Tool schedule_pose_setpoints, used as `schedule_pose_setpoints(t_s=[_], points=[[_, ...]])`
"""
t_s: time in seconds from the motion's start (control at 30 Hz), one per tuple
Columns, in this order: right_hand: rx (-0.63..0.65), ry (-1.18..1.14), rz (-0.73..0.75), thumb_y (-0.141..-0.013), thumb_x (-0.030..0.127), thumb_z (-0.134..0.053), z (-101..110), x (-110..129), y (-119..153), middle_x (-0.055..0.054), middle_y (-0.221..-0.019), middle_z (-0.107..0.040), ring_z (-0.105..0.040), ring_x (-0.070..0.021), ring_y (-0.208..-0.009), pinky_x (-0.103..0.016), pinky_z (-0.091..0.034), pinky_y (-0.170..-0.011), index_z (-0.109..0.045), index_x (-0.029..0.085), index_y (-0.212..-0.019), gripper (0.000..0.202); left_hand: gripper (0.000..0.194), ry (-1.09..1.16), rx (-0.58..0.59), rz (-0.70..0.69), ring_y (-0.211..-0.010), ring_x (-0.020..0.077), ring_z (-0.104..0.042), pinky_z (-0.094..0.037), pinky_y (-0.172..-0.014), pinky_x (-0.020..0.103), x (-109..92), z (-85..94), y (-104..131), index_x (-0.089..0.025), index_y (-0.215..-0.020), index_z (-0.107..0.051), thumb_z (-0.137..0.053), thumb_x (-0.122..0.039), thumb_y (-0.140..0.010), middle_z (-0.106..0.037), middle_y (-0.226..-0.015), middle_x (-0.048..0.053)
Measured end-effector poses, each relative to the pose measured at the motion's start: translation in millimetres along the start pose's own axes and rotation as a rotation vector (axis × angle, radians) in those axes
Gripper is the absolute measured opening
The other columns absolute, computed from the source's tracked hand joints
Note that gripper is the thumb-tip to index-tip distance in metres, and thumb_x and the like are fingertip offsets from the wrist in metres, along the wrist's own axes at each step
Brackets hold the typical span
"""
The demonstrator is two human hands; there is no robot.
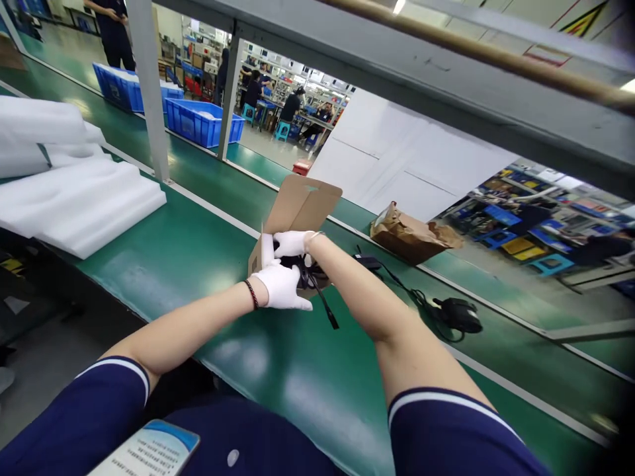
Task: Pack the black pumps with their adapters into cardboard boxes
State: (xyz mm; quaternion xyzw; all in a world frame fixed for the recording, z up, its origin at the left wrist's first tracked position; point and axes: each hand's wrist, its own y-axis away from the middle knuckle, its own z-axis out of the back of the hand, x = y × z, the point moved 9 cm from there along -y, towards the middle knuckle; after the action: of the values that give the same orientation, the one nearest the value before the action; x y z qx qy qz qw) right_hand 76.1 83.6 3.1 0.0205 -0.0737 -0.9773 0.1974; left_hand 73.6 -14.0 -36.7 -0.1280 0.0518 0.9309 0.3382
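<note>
An open cardboard box (303,201) stands on the green work surface, its lid raised at the back. Inside it are white foam (268,250) and a bundle of black cable (310,274), one plug end hanging over the front. My left hand (284,287), in a white glove, lies at the near side of the box against the black cable, thumb spread from the fingers. Reaching in from the right, my right hand (292,244), also gloved, is over the box beside the foam; its fingertips are hidden.
White foam sheets (79,198) are stacked at the left. Behind the box run a rail and a post (149,92). Blue bins (203,123), a brown paper-filled carton (409,235) and a black device with cable (457,315) lie beyond. People are in the background.
</note>
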Motion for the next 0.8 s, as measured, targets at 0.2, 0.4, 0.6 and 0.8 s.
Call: schedule_pose_setpoints(t_s=[0.2, 0.4, 0.6, 0.8], points=[[0.000, 0.196, -0.150, -0.096, 0.054, -0.041, 29, -32, 107, -0.011, -0.087, -0.072, -0.070, -0.0274, -0.087, -0.035, -0.051, -0.077, -0.072, 0.016, -0.090, 0.049, 0.080, -0.270, -0.210, -0.077, -0.118, 0.0382, -0.053, -0.038, -0.101, 0.050, 13, 69.1, -11, -0.012, -0.137, -0.047, -0.079, -0.034, -0.067, -0.057, -0.132, 0.021], [0.203, 0.158, -0.227, -0.091, 0.043, -0.052, -61, -38, 140, -0.012, -0.090, -0.074, -0.071, -0.0277, -0.087, -0.033, -0.050, -0.072, -0.072, 0.019, -0.089, 0.031, 0.121, -0.293, 0.016, -0.291, -0.130, 0.0394, -0.043, -0.038, -0.104, 0.052, -5, 18.6, -72, -0.018, -0.154, -0.015, -0.081, -0.042, -0.056, -0.040, -0.148, 0.024], [-0.157, 0.062, -0.363, -0.097, 0.034, -0.040, -15, -61, 122, -0.014, -0.096, -0.073, -0.070, -0.0260, -0.088, -0.030, -0.048, -0.074, -0.067, 0.015, -0.102, 0.033, 0.053, -0.143, -0.021, -0.367, -0.098, 0.0252, -0.064, -0.048, -0.082, 0.029, 11, 45.3, -91, -0.016, -0.117, -0.060, -0.065, -0.016, -0.064, -0.065, -0.115, 0.011], [0.034, -0.329, -0.146, -0.094, 0.032, -0.047, -48, -44, 84, -0.004, -0.082, -0.073, -0.067, -0.0167, -0.080, -0.021, -0.045, -0.069, -0.069, 0.017, -0.083, 0.029, 0.051, -0.155, 0.161, -0.442, -0.090, 0.0204, -0.064, -0.045, -0.078, 0.026, 34, 44.5, -86, -0.023, -0.112, -0.068, -0.060, -0.009, -0.063, -0.072, -0.105, 0.004]])
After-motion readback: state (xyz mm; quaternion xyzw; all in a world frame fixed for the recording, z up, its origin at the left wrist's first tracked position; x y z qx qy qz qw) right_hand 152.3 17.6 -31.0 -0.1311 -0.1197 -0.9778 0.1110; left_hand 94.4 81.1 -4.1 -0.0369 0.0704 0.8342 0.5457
